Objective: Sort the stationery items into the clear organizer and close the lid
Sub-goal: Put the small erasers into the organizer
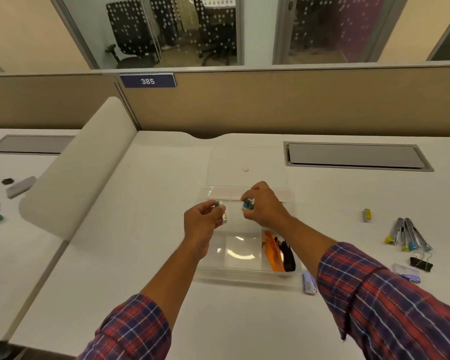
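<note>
Two small items are in the air at once. The left hand [205,220] pinches a small box [222,213] between thumb and curled fingers, and the right hand [264,205] pinches the other small box [248,204] the same way. Both are too blurred to say what they contain. The hands hang side by side, close but not touching, over the far half of the clear organizer [239,273], which sits in the middle of the white table [153,281]. Holding the boxes there suggests they are a matching pair meant for one compartment, probably a far one, though I cannot tell which. The lid [266,162] lies flat and open behind the organizer, out of the way so everything can be dropped in from above. The near right compartment already holds orange strips [272,252] and black strips [288,257]; the near middle one looks bare. More is waiting to the right: what appear to be staplers [407,236], a black binder clip [422,264], a little yellow piece [366,215], a clear packet [406,272], and a pale purple piece [309,281] just beside the organizer's corner. By my reckoning the sorting is roughly midway, and closing the lid is some way off.
</note>
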`<state>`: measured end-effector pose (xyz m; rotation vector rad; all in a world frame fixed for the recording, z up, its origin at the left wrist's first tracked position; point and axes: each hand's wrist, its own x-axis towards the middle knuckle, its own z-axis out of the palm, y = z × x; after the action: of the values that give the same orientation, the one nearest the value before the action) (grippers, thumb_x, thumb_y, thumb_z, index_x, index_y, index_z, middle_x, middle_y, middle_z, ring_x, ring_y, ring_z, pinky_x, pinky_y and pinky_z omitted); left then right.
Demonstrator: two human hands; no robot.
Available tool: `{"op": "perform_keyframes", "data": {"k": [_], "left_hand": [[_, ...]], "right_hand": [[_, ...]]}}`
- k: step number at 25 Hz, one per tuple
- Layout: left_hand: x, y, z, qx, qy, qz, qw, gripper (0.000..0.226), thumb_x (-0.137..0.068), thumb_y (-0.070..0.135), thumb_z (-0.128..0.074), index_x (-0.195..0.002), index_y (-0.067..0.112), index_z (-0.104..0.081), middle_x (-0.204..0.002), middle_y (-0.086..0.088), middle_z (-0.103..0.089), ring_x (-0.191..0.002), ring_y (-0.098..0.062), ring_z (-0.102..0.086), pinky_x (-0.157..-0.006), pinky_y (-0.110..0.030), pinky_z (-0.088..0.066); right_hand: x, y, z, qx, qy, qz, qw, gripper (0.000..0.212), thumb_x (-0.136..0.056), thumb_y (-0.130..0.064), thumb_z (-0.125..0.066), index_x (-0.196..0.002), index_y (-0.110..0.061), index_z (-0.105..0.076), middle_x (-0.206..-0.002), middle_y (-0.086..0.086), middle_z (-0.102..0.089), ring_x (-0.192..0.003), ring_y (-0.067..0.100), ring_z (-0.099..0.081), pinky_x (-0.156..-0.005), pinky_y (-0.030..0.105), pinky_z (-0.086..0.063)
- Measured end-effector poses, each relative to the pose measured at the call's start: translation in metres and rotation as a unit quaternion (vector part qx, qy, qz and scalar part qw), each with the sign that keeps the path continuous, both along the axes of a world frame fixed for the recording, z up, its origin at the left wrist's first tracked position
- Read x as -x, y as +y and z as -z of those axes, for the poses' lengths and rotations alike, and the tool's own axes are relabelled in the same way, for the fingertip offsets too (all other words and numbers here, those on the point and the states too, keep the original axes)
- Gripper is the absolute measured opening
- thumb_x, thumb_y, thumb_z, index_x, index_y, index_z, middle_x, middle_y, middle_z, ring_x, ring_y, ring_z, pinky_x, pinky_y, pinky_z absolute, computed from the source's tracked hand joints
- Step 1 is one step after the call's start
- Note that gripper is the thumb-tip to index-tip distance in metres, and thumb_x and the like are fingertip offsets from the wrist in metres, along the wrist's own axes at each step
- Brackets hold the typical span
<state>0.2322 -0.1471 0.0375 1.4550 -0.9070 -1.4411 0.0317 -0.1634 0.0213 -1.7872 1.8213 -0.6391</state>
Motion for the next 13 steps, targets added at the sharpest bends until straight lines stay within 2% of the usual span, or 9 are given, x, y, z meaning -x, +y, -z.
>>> {"op": "perform_keyframes", "data": {"k": [5,9,13], "left_hand": [[-0.012,-0.007,0.006,0.006,-0.025,0.014,1.000,0.028,-0.083,0.014,-0.084,-0.110,0.009,-0.077,-0.096,-0.010,-0.078,-0.085,-0.023,-0.075,-0.078,-0.035,-0.065],[-0.016,-0.008,0.008,0.002,-0.045,0.033,0.998,0.035,-0.082,0.014,-0.085,-0.114,0.009,-0.075,-0.097,-0.006,-0.078,-0.085,-0.021,-0.075,-0.081,-0.037,-0.065],[-0.011,-0.014,0.007,0.021,-0.068,0.056,0.996,0.039,-0.082,0.015,-0.085,-0.118,0.009,-0.074,-0.096,-0.004,-0.075,-0.084,-0.021,-0.074,-0.079,-0.034,-0.065]], "right_hand": [[-0.019,-0.016,0.009,-0.060,0.184,-0.083,0.978,0.035,-0.081,-0.022,-0.080,-0.114,-0.018,-0.069,-0.123,0.005,-0.042,-0.093,0.024,-0.062,-0.087,0.038,-0.059],[-0.027,-0.021,0.010,-0.093,0.235,-0.102,0.962,0.026,-0.085,-0.016,-0.075,-0.110,-0.014,-0.070,-0.119,0.009,-0.047,-0.088,0.027,-0.064,-0.083,0.041,-0.059],[-0.026,-0.021,0.007,-0.102,0.228,-0.112,0.962,0.033,-0.088,-0.019,-0.074,-0.120,-0.014,-0.069,-0.121,0.009,-0.053,-0.101,0.027,-0.062,-0.091,0.037,-0.055]]}}
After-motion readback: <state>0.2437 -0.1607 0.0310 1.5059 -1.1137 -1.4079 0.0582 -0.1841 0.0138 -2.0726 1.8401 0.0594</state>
